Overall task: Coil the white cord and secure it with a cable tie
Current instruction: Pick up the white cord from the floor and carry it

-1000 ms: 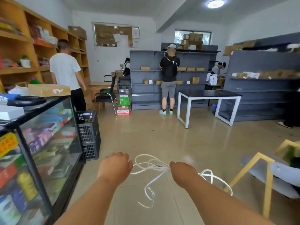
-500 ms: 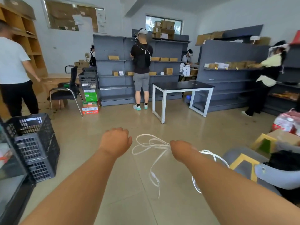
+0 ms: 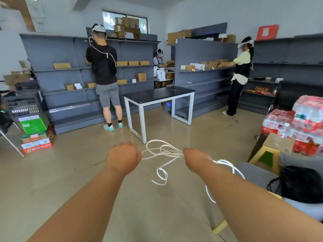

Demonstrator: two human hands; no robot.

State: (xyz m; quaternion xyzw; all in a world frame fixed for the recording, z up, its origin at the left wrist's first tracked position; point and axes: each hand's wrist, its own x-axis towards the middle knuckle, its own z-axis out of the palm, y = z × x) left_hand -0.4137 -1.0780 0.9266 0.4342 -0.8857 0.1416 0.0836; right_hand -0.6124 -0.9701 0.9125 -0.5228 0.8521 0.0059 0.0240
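Note:
A thin white cord [image 3: 164, 151] hangs in loose loops between my two hands, above the tan floor. My left hand [image 3: 123, 157] grips one side of the loops, knuckles up, fingers curled under. My right hand [image 3: 195, 159] grips the other side, and more cord loops out behind it and down past my right forearm. One free end curls below the hands. No cable tie is visible.
A black-topped table [image 3: 157, 96] with white legs stands straight ahead. Grey shelving lines the back, with people working at it. Packs of bottled water [image 3: 300, 124] on a yellow stool are at the right, beside a seated person [image 3: 300, 186]. Stacked boxes [image 3: 35, 135] are at the left.
My view has swung right and forward: the glass counter and black crate left the frame, the table came closer. Both hands keep hold of the cord, its loops shifting slightly.

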